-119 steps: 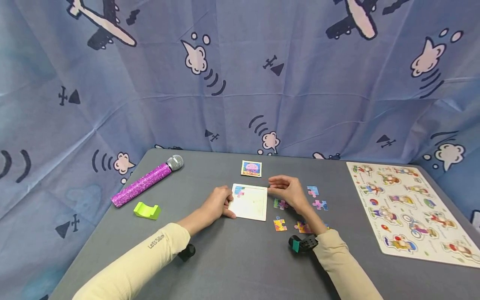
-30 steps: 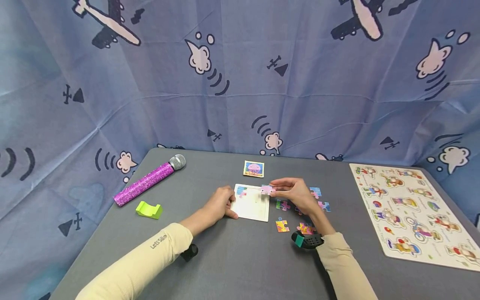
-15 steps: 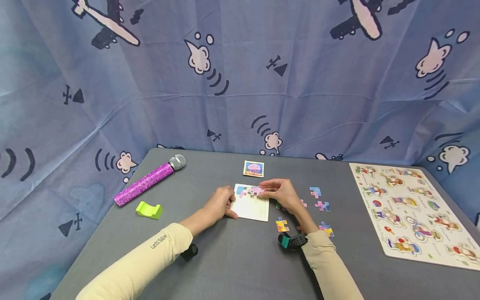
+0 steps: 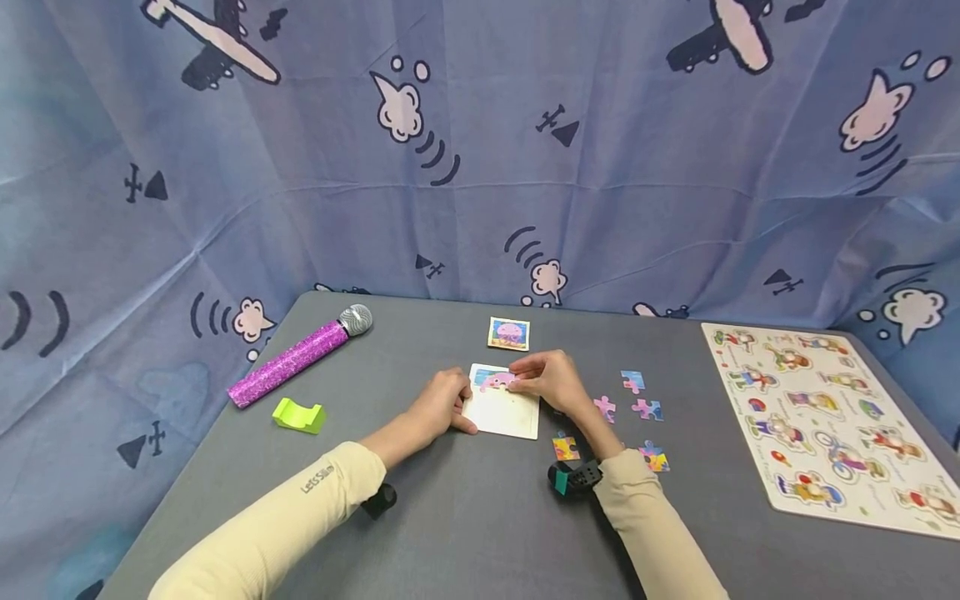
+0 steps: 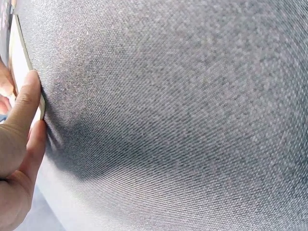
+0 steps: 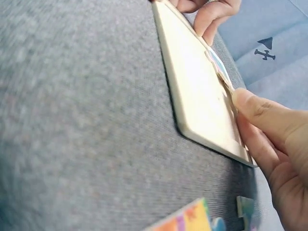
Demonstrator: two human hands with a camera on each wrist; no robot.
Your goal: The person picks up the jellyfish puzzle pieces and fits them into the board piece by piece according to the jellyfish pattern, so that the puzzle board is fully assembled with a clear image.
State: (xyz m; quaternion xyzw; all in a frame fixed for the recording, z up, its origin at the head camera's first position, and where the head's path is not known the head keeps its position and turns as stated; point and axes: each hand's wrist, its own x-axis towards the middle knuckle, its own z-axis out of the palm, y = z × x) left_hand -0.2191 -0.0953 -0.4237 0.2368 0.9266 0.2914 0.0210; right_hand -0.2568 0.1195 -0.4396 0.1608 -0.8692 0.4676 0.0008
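Observation:
A white puzzle tray lies flat on the grey table. My left hand grips its left edge; the left wrist view shows the thumb and a finger at the tray's rim. Over the upper part of the tray, my right hand pinches a pink jigsaw piece between thumb and fingers. That piece sits against the blue-and-pink corner piece at the tray's upper left; whether it is fully seated I cannot tell. Right of the tray lie loose jigsaw pieces, among them a yellow one and a pink one.
Behind the tray is a small jellyfish picture card. A purple glitter microphone and a lime-green stand lie at the left. A large picture board covers the table's right side. A patterned blue curtain hangs behind.
My right hand has picked up a pink jigsaw piece and carried it left over the tray, down beside the corner piece. My left hand has stayed at the tray's edge.

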